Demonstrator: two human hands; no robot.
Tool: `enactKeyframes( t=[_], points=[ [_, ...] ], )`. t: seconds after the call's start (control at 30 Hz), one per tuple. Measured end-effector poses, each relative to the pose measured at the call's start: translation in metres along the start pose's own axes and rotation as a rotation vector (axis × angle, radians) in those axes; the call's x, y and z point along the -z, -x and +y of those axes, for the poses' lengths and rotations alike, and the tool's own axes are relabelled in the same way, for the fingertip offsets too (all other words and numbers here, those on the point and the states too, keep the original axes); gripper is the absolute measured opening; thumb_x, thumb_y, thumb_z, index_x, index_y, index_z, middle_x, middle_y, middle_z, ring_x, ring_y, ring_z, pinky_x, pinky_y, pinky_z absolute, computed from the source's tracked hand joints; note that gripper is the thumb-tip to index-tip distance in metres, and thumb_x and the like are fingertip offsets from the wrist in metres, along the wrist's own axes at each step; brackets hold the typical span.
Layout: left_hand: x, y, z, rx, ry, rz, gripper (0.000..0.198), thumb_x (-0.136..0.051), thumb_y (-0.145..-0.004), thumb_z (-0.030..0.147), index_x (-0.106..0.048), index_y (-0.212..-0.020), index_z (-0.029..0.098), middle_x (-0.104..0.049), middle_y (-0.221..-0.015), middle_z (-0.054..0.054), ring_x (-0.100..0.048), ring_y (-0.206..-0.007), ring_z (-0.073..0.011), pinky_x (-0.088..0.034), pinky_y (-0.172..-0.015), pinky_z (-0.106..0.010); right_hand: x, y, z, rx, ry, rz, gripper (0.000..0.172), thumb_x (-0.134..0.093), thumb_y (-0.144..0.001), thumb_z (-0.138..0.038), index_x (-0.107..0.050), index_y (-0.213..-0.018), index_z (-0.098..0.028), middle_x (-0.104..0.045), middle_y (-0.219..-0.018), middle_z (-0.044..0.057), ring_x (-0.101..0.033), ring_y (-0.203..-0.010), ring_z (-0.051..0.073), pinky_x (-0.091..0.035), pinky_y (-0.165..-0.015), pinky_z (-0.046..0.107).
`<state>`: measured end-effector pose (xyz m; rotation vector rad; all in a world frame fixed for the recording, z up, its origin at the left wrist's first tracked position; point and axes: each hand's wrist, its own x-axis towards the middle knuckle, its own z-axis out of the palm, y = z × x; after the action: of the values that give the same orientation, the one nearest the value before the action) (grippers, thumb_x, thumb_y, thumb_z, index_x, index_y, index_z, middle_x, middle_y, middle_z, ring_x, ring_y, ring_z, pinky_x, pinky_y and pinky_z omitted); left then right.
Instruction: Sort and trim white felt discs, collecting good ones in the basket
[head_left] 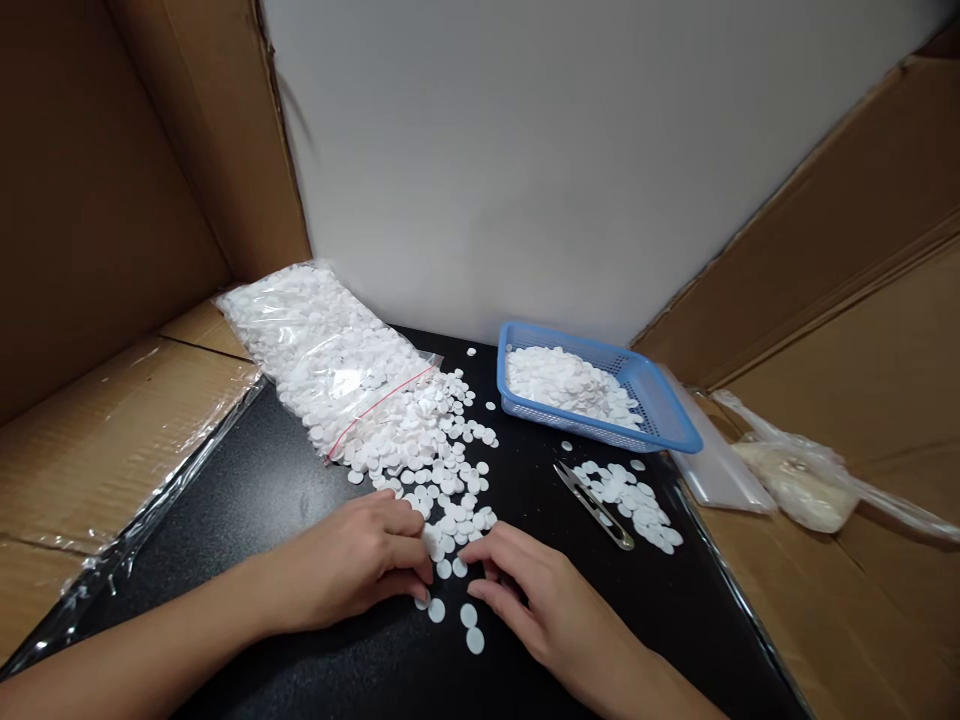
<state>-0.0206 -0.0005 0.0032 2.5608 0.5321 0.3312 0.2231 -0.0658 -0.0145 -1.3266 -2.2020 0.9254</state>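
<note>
A clear plastic bag [315,345] full of small white discs lies open on the black table [300,480], with a spill of loose white discs [435,450] running from its mouth toward me. My left hand [360,555] rests on the table at the near end of the spill, fingers curled with tips touching discs. My right hand [540,590] lies beside it, fingers bent, tips pressing on discs near a few stray ones [469,625]. Whether either hand actually pinches a disc is hidden.
A blue plastic basket [660,400] holding white discs stands at the back right. In front of it lie thread snips [596,492] and a small pile of discs [634,500]. Cardboard sheets flank the table; plastic bags [787,475] lie at the right.
</note>
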Motion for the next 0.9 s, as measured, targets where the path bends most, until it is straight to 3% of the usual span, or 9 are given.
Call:
enactKeyframes(
  t=[0.17,0.33,0.47,0.67,0.9],
  points=[
    [0.002,0.001,-0.004,0.062,-0.014,0.064,0.010,-0.065,-0.093,0.012,-0.069,-0.091,0.021,-0.064,-0.083,0.000,-0.060,-0.080,-0.0161,-0.041,-0.071,-0.025,-0.009,-0.004,0.005,0.085,0.120,0.084,0.016,-0.056,-0.095,-0.012,-0.066,-0.103,-0.020,-0.062,-0.088,0.003,-0.063,-0.072,0.017,-0.049,-0.065,0.027],
    [0.002,0.001,-0.002,0.054,-0.035,0.043,0.009,-0.067,-0.092,0.013,-0.068,-0.091,0.021,-0.063,-0.083,0.000,-0.060,-0.080,-0.0164,-0.041,-0.071,-0.026,-0.007,-0.009,-0.003,-0.041,0.027,0.091,0.013,-0.060,-0.090,-0.008,-0.065,-0.089,-0.020,-0.060,-0.081,0.000,-0.059,-0.067,0.014,-0.044,-0.058,0.023],
    [-0.004,0.000,-0.001,0.054,-0.117,0.046,0.008,-0.063,-0.095,0.015,-0.067,-0.098,0.022,-0.061,-0.086,-0.001,-0.058,-0.078,-0.0175,-0.039,-0.072,-0.029,-0.009,-0.011,-0.008,-0.091,0.018,0.092,0.012,-0.062,-0.090,-0.010,-0.065,-0.088,-0.021,-0.060,-0.080,-0.001,-0.057,-0.065,0.013,-0.042,-0.054,0.022],
    [-0.008,-0.003,-0.008,0.081,-0.260,0.063,0.011,-0.057,-0.100,0.020,-0.068,-0.100,0.022,-0.057,-0.082,-0.001,-0.053,-0.073,-0.0183,-0.034,-0.069,-0.031,-0.025,-0.013,-0.006,0.028,0.084,0.195,0.012,-0.067,-0.088,-0.008,-0.064,-0.092,-0.019,-0.062,-0.089,0.003,-0.062,-0.081,0.018,-0.050,-0.069,0.027],
    [-0.001,0.001,-0.022,0.205,-0.231,0.105,0.012,-0.067,-0.092,0.017,-0.072,-0.101,0.024,-0.058,-0.082,-0.001,-0.055,-0.074,-0.0177,-0.036,-0.066,-0.027,-0.030,-0.018,-0.004,0.080,0.018,0.236,0.019,-0.060,-0.090,-0.002,-0.066,-0.090,-0.020,-0.063,-0.089,0.004,-0.059,-0.088,0.020,-0.051,-0.076,0.029]
  ],
)
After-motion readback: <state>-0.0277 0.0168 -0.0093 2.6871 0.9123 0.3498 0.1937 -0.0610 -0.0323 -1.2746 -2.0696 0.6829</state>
